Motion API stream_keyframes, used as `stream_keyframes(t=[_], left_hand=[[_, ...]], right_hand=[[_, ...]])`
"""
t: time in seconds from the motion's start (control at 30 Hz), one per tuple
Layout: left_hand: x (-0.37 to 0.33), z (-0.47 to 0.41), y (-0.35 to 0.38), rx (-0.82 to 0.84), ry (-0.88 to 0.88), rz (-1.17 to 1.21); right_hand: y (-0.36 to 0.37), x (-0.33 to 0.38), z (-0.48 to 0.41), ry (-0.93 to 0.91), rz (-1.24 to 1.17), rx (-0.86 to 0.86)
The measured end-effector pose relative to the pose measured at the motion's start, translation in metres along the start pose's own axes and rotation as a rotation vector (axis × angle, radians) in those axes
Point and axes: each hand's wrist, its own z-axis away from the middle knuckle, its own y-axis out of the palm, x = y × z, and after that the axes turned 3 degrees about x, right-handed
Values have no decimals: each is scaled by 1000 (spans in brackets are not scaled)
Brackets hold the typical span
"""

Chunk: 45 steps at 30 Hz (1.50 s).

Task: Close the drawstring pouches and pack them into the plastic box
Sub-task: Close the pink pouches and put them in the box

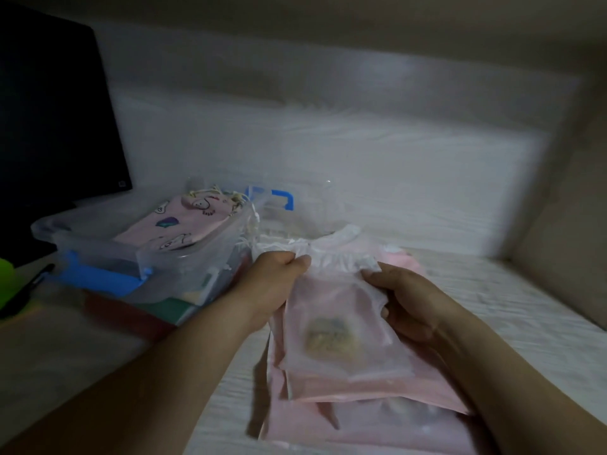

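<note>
Two hands grip the pouch at lower centre, left hand and right hand pinching its gathered neck, which wants an even outward pull before packing into the box at left.

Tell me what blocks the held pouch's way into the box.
Nothing visible does. The pink pouch, held by the left hand and right hand, is right of the open plastic box; a patterned pouch already lies inside.
</note>
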Motion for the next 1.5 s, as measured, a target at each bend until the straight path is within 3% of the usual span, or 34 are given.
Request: stream_keyframes(t=[0.13,0.27,0.6,0.8,0.93,1.07,1.17,1.33,1.5], left_hand=[[-3,3,-2,102,-22,34],[-11,7,0,176,-61,203],[-12,3,4,36,-15,292],[-16,3,3,63,-193,642],[-17,6,2,92,-207,754],[-16,7,2,99,-178,816],[-19,5,2,32,-134,925],[-21,3,3,-69,-117,795],[-19,14,17,48,73,242]], right_hand=[[8,-2,2,-120,-32,-49],[3,-6,-1,-88,64,-43],[5,-8,-3,-75,109,-73],[8,3,2,-39,-183,-105],[10,5,5,-12,-386,-35],[12,5,5,-44,-485,-76],[7,5,1,-50,-431,-164],[11,5,0,-41,-385,-277],[14,11,7,-177,-130,-279]])
